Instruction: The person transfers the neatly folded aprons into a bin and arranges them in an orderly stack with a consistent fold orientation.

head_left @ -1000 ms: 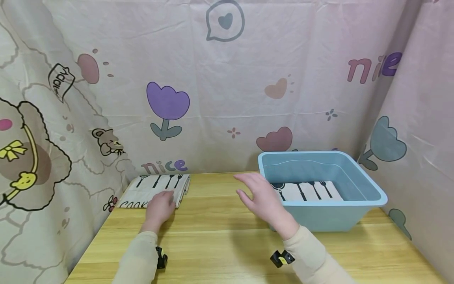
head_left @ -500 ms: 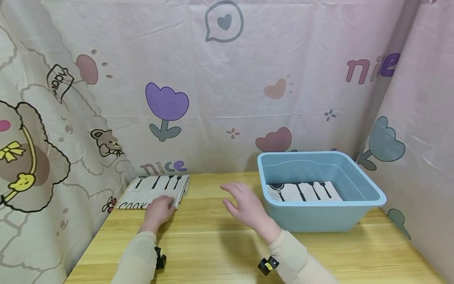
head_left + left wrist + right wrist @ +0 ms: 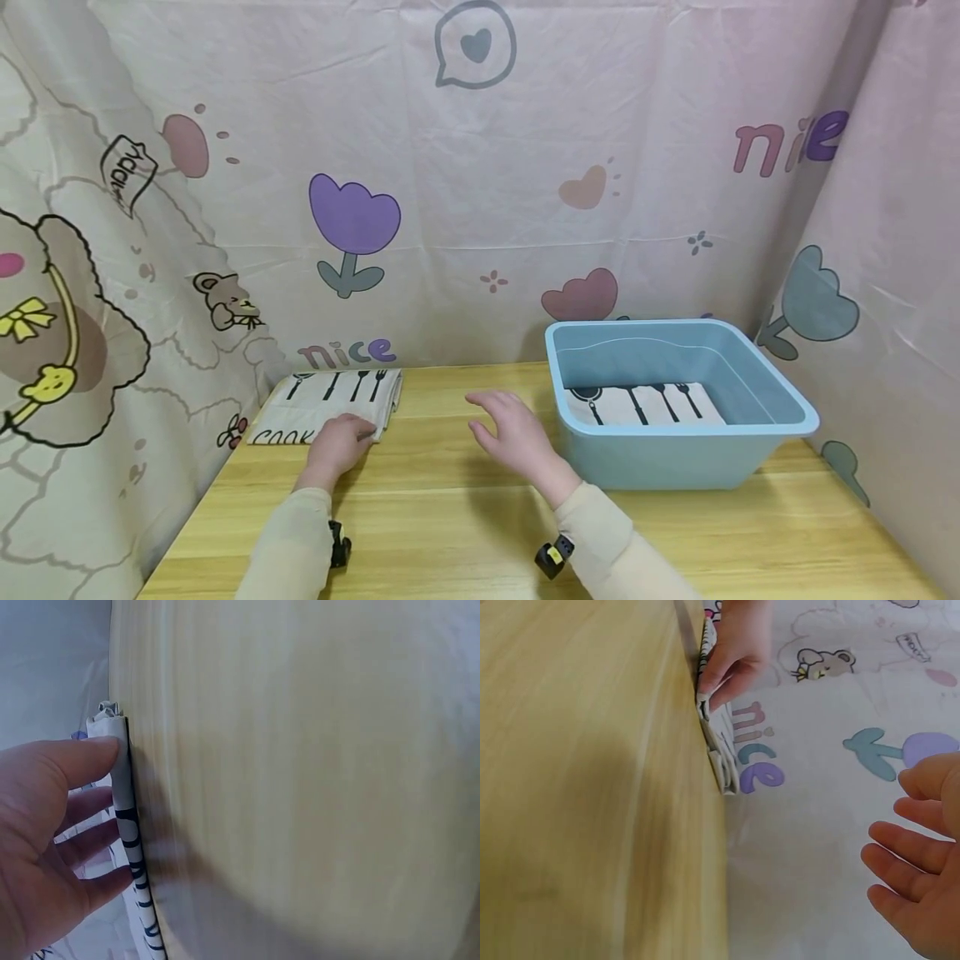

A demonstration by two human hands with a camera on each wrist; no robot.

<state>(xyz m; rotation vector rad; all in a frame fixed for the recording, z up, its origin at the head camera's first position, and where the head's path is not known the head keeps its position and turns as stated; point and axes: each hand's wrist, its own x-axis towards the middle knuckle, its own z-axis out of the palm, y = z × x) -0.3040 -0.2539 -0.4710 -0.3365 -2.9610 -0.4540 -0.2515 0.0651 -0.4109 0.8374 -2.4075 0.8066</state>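
A folded white cloth (image 3: 322,404) with black cutlery prints and lettering lies at the table's back left. At its near right corner my left hand (image 3: 337,450) pinches the edge. The left wrist view shows the thumb of this hand (image 3: 45,817) against the cloth's folded front edge (image 3: 124,795), with the other fingers over its top. My right hand (image 3: 521,437) hovers above the table between the cloth and a blue tub (image 3: 652,458), holding nothing. Its spread, slightly bent fingers (image 3: 907,851) show in the right wrist view. A similar white cloth (image 3: 645,406) lies inside the tub.
The wooden table (image 3: 435,517) ends at a hanging patterned curtain (image 3: 480,208) at the back, with more curtain along both sides. The tub stands at the table's right, its rim (image 3: 690,430) well above the tabletop.
My right hand has moved left, away from the tub. My left hand has shifted slightly toward me at the cloth's near corner, and that edge has come a little nearer.
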